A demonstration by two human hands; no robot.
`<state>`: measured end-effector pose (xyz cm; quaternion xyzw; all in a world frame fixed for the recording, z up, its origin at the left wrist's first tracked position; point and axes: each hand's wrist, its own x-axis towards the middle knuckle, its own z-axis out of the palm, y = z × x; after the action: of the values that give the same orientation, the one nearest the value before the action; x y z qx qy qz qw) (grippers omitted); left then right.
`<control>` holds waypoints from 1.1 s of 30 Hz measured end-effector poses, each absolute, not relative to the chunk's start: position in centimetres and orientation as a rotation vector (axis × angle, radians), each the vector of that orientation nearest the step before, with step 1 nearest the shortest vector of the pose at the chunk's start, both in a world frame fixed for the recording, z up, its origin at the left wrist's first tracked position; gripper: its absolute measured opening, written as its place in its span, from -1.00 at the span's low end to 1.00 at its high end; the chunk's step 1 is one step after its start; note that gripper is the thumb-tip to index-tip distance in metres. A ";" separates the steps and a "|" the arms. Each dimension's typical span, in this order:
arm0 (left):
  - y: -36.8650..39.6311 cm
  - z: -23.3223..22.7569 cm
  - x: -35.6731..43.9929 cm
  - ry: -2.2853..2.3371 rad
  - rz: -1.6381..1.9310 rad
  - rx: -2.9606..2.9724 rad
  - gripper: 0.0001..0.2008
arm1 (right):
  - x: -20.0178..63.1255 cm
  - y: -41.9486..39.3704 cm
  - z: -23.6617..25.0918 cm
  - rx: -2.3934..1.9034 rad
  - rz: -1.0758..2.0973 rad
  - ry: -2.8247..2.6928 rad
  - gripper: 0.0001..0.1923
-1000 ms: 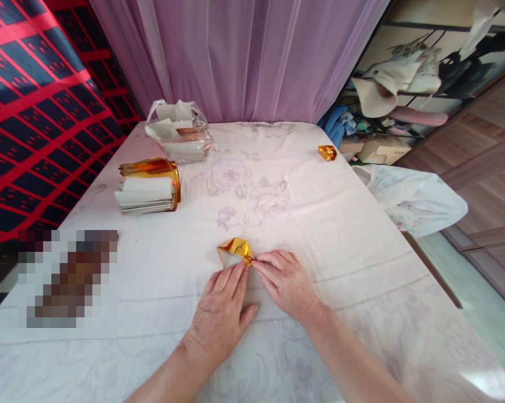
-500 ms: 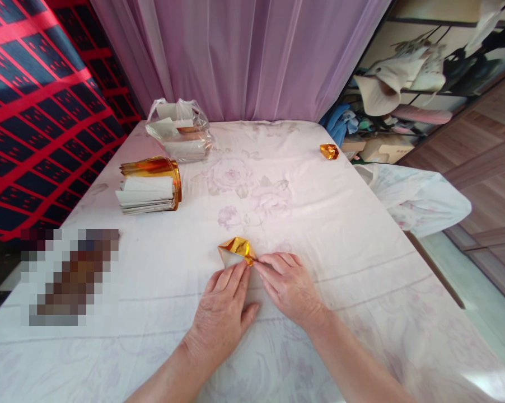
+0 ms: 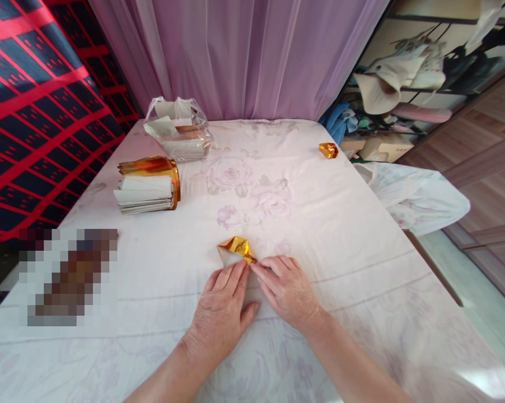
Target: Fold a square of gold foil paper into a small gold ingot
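A partly folded piece of gold foil paper [image 3: 238,246] lies on the cloth-covered table in front of me, its pale underside showing at the lower left. My left hand [image 3: 223,302] lies flat, with its fingertips resting on the near edge of the paper and its thumb stretched out to the side. From the right, the index fingertip of my right hand [image 3: 288,291] touches the paper's near right corner. The other fingers of that hand are loosely bent and apart.
A stack of gold foil and white paper [image 3: 147,187] stands at the left, with a clear plastic bag of paper sheets [image 3: 179,129] behind it. One folded gold piece [image 3: 328,150] sits near the far right edge. A blurred patch [image 3: 70,277] covers something at the left.
My right index fingertip has drawn back slightly at the paper's right corner, showing more of that corner. My left hand stays in place, and the view has shifted a little.
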<state>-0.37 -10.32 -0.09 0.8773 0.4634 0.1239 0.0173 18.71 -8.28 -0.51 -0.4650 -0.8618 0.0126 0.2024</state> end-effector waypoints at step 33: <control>-10.2 0.0 -0.3 1.438 0.396 2.688 -0.49 | 18.9 -8.2 -0.5 -1.405 -0.004 -2.384 -0.73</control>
<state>-0.28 -10.15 0.05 0.8739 0.4676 0.1286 0.0338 18.86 -8.22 -0.48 -0.4988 -0.8465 -0.0014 0.1863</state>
